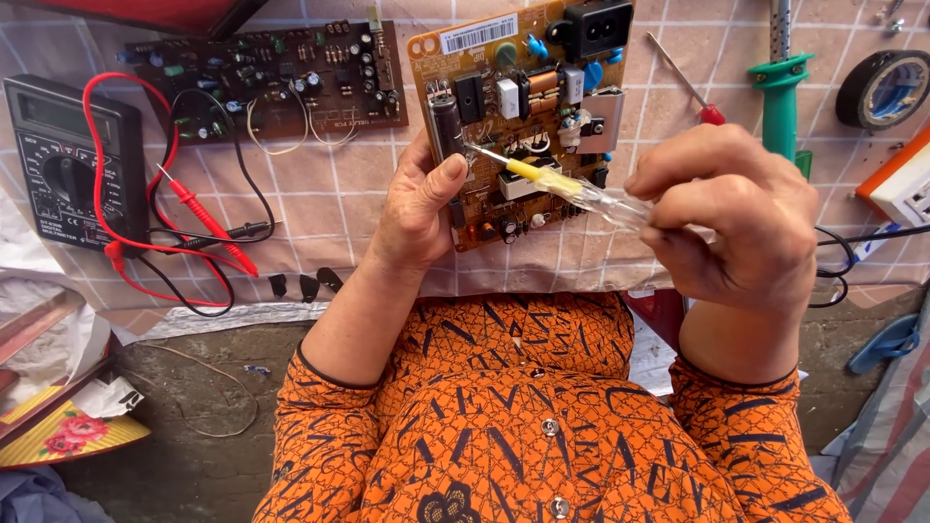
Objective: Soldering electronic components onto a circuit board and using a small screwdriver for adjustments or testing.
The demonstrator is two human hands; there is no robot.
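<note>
A counter [320, 194] covered with a pink checked cloth carried everything. The person's orange patterned shirt [542, 416] filled the lower middle of the view. At the far left lay a black multimeter [58, 160], its red and black leads [199, 218] looped over the cloth beside it. Above those leads sat a dark brown circuit board [271, 77] crowded with small parts.

Near the centre, the tan power board [528, 116] was held tilted up off the counter. The left hand [417, 208] gripped its lower left edge, thumb pressed on the face and fingers closed behind it. The right hand [731, 218] was curled shut around the clear handle of a test screwdriver [557, 182], whose yellow-sleeved shaft lay across the board; its metal tip seemed to touch a spot just beside the left thumb, though the contact was too small to be sure.

To the right stood a green-handled tool [781, 92], with a roll of black tape [883, 89] at the top right corner. A slim red-handled screwdriver [690, 89] lay between the board and the green tool.
</note>
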